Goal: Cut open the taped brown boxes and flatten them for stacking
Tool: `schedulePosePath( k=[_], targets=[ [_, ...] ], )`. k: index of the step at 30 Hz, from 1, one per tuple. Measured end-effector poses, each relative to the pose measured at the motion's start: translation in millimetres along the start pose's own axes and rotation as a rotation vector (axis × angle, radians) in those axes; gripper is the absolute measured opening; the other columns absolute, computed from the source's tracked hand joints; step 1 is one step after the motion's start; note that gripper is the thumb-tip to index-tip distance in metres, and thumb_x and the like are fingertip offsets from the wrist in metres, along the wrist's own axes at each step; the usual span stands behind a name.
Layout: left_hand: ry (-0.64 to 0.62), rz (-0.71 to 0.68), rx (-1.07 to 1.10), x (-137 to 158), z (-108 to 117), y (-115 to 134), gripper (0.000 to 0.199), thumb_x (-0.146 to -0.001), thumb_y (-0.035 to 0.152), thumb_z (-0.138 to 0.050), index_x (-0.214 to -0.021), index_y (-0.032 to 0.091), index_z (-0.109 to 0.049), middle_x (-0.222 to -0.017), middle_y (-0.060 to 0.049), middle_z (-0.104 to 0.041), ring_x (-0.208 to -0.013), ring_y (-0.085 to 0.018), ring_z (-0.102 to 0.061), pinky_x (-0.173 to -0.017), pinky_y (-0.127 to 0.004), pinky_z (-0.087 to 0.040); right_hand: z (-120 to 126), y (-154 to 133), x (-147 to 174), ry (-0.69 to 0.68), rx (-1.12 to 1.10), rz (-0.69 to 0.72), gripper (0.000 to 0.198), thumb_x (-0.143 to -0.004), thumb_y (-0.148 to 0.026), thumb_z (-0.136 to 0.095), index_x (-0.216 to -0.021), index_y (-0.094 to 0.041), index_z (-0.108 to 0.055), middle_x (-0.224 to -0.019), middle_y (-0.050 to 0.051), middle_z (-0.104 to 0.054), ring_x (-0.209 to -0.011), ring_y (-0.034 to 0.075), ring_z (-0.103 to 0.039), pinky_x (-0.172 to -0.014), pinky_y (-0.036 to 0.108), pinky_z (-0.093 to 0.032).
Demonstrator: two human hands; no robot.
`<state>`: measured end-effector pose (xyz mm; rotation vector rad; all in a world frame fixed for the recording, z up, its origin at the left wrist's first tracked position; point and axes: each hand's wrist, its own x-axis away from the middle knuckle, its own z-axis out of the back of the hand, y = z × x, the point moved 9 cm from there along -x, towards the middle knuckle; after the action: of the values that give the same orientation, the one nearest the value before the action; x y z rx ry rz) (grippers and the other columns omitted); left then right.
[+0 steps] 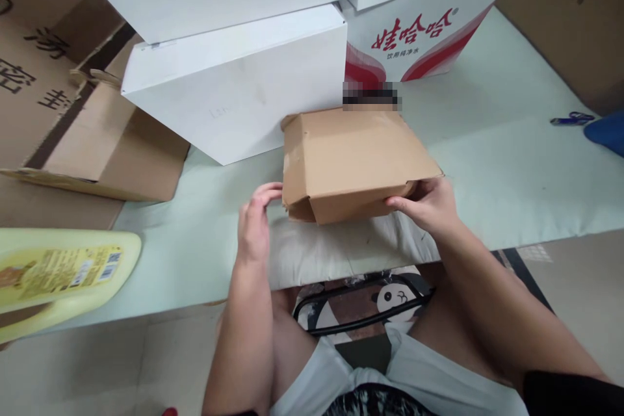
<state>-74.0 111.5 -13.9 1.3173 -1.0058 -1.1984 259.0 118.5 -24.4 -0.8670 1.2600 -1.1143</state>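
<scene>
A small brown cardboard box [355,149] is tilted above the table's front edge, a plain face turned up and a gap at its lower left corner. My right hand [426,205] grips its near right corner, thumb on the front side and fingers partly hidden behind the cardboard. At the box's left side is my left hand [256,221], its fingers stretched toward the edge and the tips meeting or nearly meeting it. It does not wrap round the box.
White cartons [238,88] are stacked behind the box, one with red print [414,39]. An opened brown carton [121,136] stands left, behind a yellow bottle [63,273]. A blue-handled tool [572,119] lies right on the pale green tabletop [517,188], beside a blue object [607,133].
</scene>
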Motion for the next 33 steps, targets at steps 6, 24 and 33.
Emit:
schedulePosePath(
  k=[6,24,33],
  targets=[
    [-0.361,-0.060,-0.103,10.8,-41.6,-1.6,0.078,-0.080,0.065,-0.079,-0.141,0.022,-0.060,-0.146,-0.017,-0.063,-0.141,-0.035,-0.056,-0.120,-0.047,-0.042,3.4,2.2,3.6,0.055,-0.011,-0.016,0.053,-0.067,-0.058,-0.092,-0.104,-0.024,-0.075,-0.102,0.010,-0.079,-0.108,0.033,-0.075,-0.093,0.048,-0.063],
    [-0.054,0.201,-0.246,1.6,-10.9,-7.4,0.066,-0.053,0.072,-0.091,-0.082,0.016,-0.072,-0.082,-0.009,-0.077,-0.078,-0.024,-0.071,-0.068,-0.031,-0.055,-0.5,14.4,3.8,-0.017,0.036,-0.159,0.057,-0.071,-0.065,-0.086,-0.104,-0.021,-0.071,-0.102,0.013,-0.077,-0.095,0.031,-0.074,-0.075,0.042,-0.063],
    [-0.489,0.453,-0.101,23.1,-22.8,-1.2,0.079,-0.060,0.075,-0.088,-0.112,0.019,-0.069,-0.107,-0.012,-0.078,-0.092,-0.026,-0.072,-0.075,-0.032,-0.056,3.9,19.2,8.5,-0.042,-0.036,-0.102,0.063,-0.089,-0.080,-0.054,-0.115,-0.026,-0.073,-0.110,0.009,-0.079,-0.106,0.032,-0.075,-0.091,0.048,-0.062]
  ],
)
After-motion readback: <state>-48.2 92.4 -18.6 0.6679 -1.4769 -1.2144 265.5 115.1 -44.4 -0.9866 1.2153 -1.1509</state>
